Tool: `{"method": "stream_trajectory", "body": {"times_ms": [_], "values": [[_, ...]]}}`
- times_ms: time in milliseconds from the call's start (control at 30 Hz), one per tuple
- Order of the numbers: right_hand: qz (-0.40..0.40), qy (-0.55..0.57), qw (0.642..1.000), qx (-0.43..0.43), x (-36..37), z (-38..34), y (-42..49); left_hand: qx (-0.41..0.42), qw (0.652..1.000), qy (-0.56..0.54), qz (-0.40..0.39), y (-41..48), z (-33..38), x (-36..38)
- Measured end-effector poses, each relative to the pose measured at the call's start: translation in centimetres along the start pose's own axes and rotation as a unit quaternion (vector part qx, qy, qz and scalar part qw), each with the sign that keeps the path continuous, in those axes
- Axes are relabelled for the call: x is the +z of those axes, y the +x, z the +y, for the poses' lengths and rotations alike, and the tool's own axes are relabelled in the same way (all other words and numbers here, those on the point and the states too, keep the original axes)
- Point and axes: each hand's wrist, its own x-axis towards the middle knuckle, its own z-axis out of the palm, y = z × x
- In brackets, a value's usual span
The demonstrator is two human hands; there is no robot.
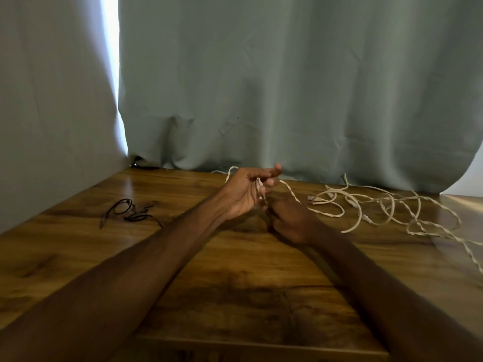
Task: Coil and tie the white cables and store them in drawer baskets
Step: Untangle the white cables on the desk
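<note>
Bare forearms enter from both lower corners of the frame, left forearm (130,270) and right forearm (392,283), crossing the wooden table (235,309) and meeting at centre frame.

Left hand (248,192): raised off the table, palm turned inward, lower fingers curled on a white cable (290,190), forefinger stuck out straight. One twisted strand arches over the back of this hand; another leaves it toward the right.

Right hand (290,220): lower, back of hand toward the viewer, fingers curled in where a strand drops from the left hand. Reads as a pinch grip; the fingertips themselves are hidden.

Rest of the white cables (379,205): loose tangle of overlapping loops on the table at centre right, trailing off toward the right edge of the frame. The held cable runs into this tangle.

Black cable (128,212): small loose bundle, centre left, well apart from both hands. Grey-green curtain (287,87) hangs behind the table.

Progress, as judged: early. No finished coil, no tie, no drawer or basket anywhere in view. At most a first turn is forming round the left hand. Left to do: separate the tangle, wind each white cable, tie it, store it.
</note>
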Motion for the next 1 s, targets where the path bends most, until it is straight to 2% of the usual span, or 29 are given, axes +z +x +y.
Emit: {"method": "stream_trajectory", "body": {"times_ms": [133, 267, 433, 567, 733, 833, 900, 1000], "values": [[0.005, -0.004, 1.0, -0.019, 0.7, -0.4, 0.3, 0.042, 0.996, -0.063, 0.047, 0.1, -0.3, -0.5], [-0.004, 0.021, 0.999, -0.042, 0.1, -0.8, 0.4, 0.09, 0.991, -0.031, 0.096, 0.0, -0.1, -0.4], [0.012, 0.086, 0.994, -0.065, -0.4, -2.6, 0.7, 0.12, 0.968, 0.024, 0.22, 0.8, 0.3, -2.3], [0.045, 0.092, 0.993, -0.05, -1.1, -1.9, 0.5, 0.109, 0.97, 0.037, 0.212, 0.8, 0.1, -2.1], [0.061, 0.088, 0.992, -0.066, -1.7, -1.9, 0.3, 0.103, 0.977, 0.003, 0.189, 0.7, 0.1, -1.5], [0.084, 0.115, 0.988, -0.063, -2.1, -1.9, 0.3, 0.109, 0.973, 0.022, 0.203, 0.7, 0.2, -1.7], [0.111, 0.119, 0.984, -0.067, -2.6, -1.9, 0.1, 0.097, 0.971, 0.07, 0.207, 0.6, -0.1, -1.6], [0.143, 0.136, 0.978, -0.06, -3.0, -1.7, 0.0, 0.087, 0.951, 0.228, 0.188, 0.5, -0.9, -1.0]]}}
